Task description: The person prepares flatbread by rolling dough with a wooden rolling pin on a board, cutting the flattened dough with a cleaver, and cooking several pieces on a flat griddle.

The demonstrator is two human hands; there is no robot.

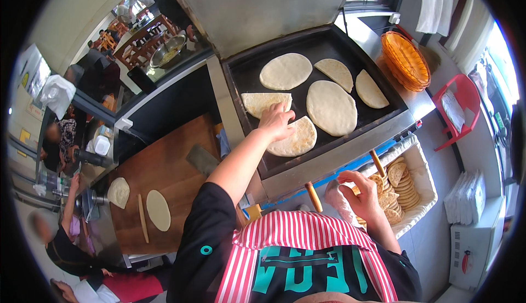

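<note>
On the black griddle (287, 161), my left hand (277, 123) reaches in with bent fingers. It touches the cut edges of a half flatbread (252, 100) and a larger browned flatbread piece (302, 140); whether it grips either is hidden under the fingers. Two whole pale flatbreads, one oval (285, 71) and one larger (332, 107), lie beyond and to the right. Farther right are two more half flatbreads, one upper (336, 72) and one lower (371, 90). My right hand (361, 194) hovers, fingers apart and holding nothing, beside a cloth-lined basket (425, 196) of stacked flatbread pieces (404, 185).
Wooden handles (314, 197) jut from the griddle's front. Left, a wooden board (172, 155) bears a cleaver (202, 160), a rolling pin (143, 218), a rolled dough sheet (158, 210) and a dough piece (119, 192). Orange baskets (404, 61) sit right. A co-worker (74, 241) stands at left.
</note>
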